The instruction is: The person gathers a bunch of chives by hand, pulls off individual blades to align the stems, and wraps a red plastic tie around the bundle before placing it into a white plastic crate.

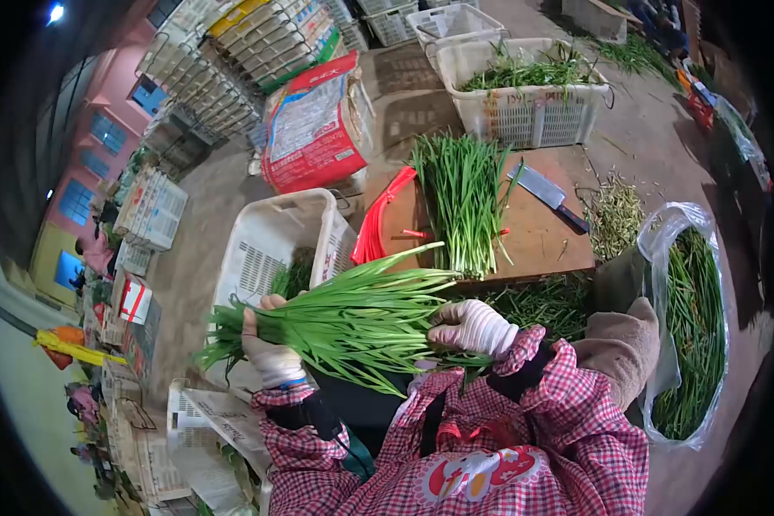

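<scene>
A loose bunch of garlic chives [357, 318] lies across my lap, its leaves fanned out to the right. My left hand [273, 351], in a pale glove with bare fingertips, is wrapped around the bunch near its left end. At the other end, my right hand [475, 328], in a striped glove, has its fingers curled closed on the leaves; its fingertips are partly hidden. Just beyond, a second bunch of chives [464, 202] rests on a wooden board [542, 232], between red ties [380, 219] and a cleaver [549, 198].
Left of the board stands a white crate [262, 228] with some greens inside. Behind it are a red-and-white sack [314, 129] and a crate of greens [525, 107]. At right, a clear plastic bag [715, 258] holds long chives. Trimmings [615, 215] litter the floor.
</scene>
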{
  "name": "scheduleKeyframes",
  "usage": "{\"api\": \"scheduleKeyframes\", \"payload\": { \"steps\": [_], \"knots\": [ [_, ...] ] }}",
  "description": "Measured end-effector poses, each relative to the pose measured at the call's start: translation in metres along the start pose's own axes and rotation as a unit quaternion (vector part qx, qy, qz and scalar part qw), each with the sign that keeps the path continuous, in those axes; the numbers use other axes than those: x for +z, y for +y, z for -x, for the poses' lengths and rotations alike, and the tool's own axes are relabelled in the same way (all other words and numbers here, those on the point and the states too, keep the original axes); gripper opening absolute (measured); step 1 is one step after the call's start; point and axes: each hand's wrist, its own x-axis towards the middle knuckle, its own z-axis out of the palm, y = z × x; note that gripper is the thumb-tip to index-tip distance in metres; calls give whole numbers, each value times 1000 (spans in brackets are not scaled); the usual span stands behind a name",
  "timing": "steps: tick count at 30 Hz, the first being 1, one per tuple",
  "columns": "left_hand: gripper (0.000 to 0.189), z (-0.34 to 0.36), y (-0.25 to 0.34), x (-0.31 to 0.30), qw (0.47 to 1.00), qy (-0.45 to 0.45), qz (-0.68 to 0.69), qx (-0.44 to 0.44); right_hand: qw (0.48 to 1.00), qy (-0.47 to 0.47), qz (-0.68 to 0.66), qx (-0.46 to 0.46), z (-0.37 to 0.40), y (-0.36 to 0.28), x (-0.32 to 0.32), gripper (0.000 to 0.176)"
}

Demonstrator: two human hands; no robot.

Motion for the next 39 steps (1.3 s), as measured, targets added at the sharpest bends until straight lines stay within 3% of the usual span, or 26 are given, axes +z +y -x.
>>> {"api": "scheduleKeyframes", "payload": {
  "steps": [1,2,3,5,7,9,13,15,16,17,19,21,22,23,24,25,27,28,29,31,33,35,36,39],
  "knots": [
    [32,5,-9,15,999,7,-35,22,996,-26,-81,36,-6,5,3,19],
    [31,8,-15,28,995,90,5,34,988,-26,-145,39,-7,6,7,13],
    [34,5,-16,28,992,90,-54,72,980,-30,-190,59,-7,6,7,12],
    [32,-1,-10,26,994,89,-47,48,964,-46,-244,93,0,3,4,12],
    [32,-6,-8,27,994,76,-69,26,959,-68,-250,111,9,-2,-5,12],
    [32,-12,-7,27,994,65,-93,-2,952,-136,-274,23,18,0,-11,14],
    [34,-29,-1,20,987,84,-135,26,933,-206,-293,39,40,3,-37,24],
    [36,-34,7,7,971,-102,-214,-26,939,-206,-272,33,53,11,-52,25],
    [37,-34,8,7,987,8,-159,-6,938,-204,-277,49,61,17,-59,24],
    [37,-36,10,2,987,9,-158,-8,936,-204,-281,64,68,23,-65,22],
    [36,-42,21,-16,984,-28,-173,1,954,-189,-224,61,86,26,-79,13],
    [35,-44,25,-18,994,11,-109,15,972,-167,-85,138,102,45,-91,17],
    [35,-42,26,-18,993,32,-104,48,969,-163,133,129,110,55,-96,22],
    [36,-39,27,-17,990,54,-99,80,920,-153,344,114,114,61,-96,26],
    [38,-34,24,-13,983,78,-123,109,826,-230,470,207,108,65,-92,40],
    [38,-37,28,-22,983,77,-124,108,827,-228,469,208,111,66,-87,40],
    [39,-49,39,-44,978,15,-179,108,935,-95,320,116,109,41,-62,39],
    [39,-48,37,-40,979,55,-164,105,988,-59,58,129,105,39,-42,40],
    [39,-45,36,-39,979,53,-163,105,969,-18,-208,131,97,36,-23,41],
    [38,-38,31,-34,990,28,-108,81,917,6,-386,100,75,12,5,45],
    [37,-29,24,-26,986,60,-128,91,856,27,-510,77,46,5,33,46],
    [37,-39,37,-50,994,-57,-93,9,773,13,-633,40,15,9,59,40],
    [38,-28,22,-32,995,-4,-75,59,727,-16,-684,59,8,8,61,24],
    [39,-31,22,-34,994,43,-64,75,728,-4,-682,73,3,5,66,23]
  ]
}}
